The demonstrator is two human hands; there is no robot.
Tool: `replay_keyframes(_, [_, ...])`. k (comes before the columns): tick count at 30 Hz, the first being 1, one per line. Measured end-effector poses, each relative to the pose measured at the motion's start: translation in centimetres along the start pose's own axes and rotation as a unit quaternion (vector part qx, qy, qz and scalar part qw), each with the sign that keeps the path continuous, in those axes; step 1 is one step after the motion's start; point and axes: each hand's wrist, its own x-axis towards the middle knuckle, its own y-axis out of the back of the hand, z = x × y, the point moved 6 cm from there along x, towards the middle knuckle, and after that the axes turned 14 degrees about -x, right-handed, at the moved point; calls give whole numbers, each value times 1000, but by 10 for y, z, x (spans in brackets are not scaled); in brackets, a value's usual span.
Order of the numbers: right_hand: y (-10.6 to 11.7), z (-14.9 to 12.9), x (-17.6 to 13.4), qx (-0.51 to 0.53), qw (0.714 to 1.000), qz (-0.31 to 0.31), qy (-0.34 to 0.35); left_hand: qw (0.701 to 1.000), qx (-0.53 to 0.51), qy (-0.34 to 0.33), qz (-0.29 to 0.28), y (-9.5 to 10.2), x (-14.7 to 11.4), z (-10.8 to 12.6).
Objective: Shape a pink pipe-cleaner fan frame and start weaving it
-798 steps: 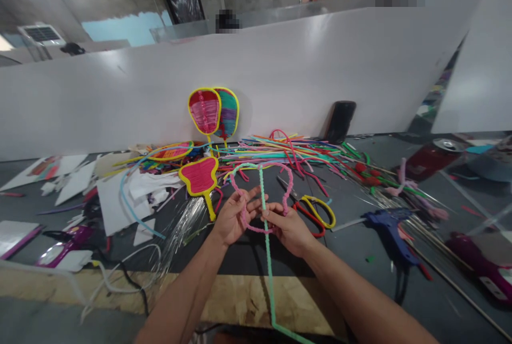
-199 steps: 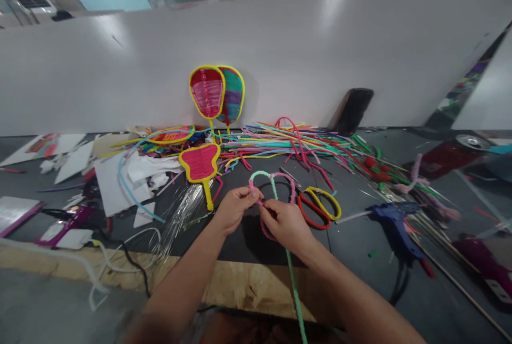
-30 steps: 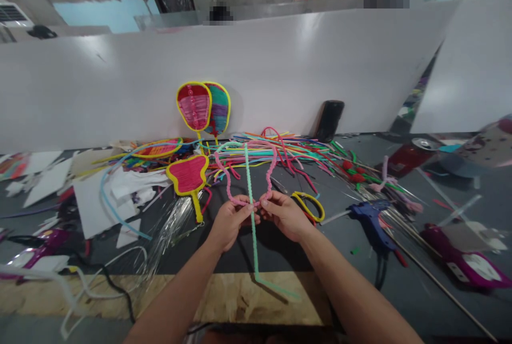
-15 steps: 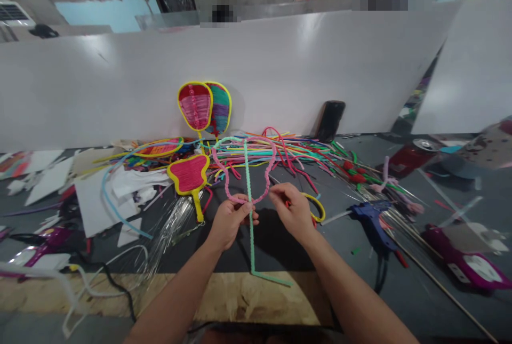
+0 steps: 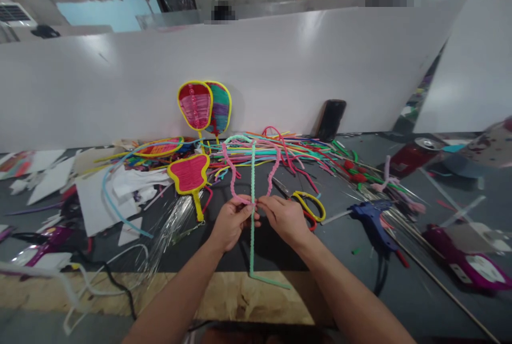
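Between my hands is a fan-shaped frame of twisted pipe cleaners, with a pink outline (image 5: 275, 165) and a mint-green top. A mint-green pipe cleaner stem (image 5: 252, 242) runs down its middle and bends to the right at the lower end. My left hand (image 5: 230, 225) pinches the frame where the pink outline meets the stem. From the other side, the fingers of my right hand (image 5: 286, 220) close on the pink pipe cleaner at the same joint. The fingertips cover the joint itself. Yellow-and-red-handled scissors (image 5: 319, 205) lie just beyond my right hand.
A finished pink fan (image 5: 189, 174) with yellow edging lies left of the frame; two more fans (image 5: 195, 106) lean on the white partition (image 5: 264, 77). Behind are piled pipe cleaners (image 5: 298, 157). At right are a blue glue gun (image 5: 370, 221), a can (image 5: 412, 157) and a phone (image 5: 331, 120).
My right hand has moved left to the joint and now grips the pink pipe cleaner. The frame has shifted slightly right, and its pink outline looks narrower at the sides.
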Motion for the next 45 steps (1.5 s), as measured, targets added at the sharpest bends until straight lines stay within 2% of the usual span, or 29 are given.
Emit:
replay_keyframes(18, [-4, -5, 0, -22, 999, -35, -12, 999, -33, -11, 5, 1, 1, -2])
replay_keyframes(21, [-5, -3, 0, 32, 999, -32, -24, 999, -32, -9, 4, 1, 1, -2])
replay_keyframes(24, [-3, 11, 0, 143, 985, 4, -96, 999, -44, -9, 17, 3, 1, 0])
replay_keyframes(27, [-5, 31, -2, 273, 933, 39, -229, 997, -62, -25, 34, 6, 2, 5])
replay_keyframes(30, [-18, 36, -5, 413, 855, -4, -314, 997, -62, -34, 37, 7, 2, 8])
replay_keyframes(34, [-36, 16, -7, 582, 738, -107, -323, 998, -45, -27, 30, 5, 0, 5])
replay_keyframes(37, [-43, 2, -10, 663, 659, -132, -329, 999, -26, -19, 21, 2, -1, 1])
replay_keyframes(39, [-46, 0, -12, 677, 641, -133, -337, 1000, -16, -17, 18, 2, -1, -1])
replay_keyframes(45, [-50, 1, -13, 670, 652, -135, -328, 1000, -9, -8, 16, 3, 0, -3])
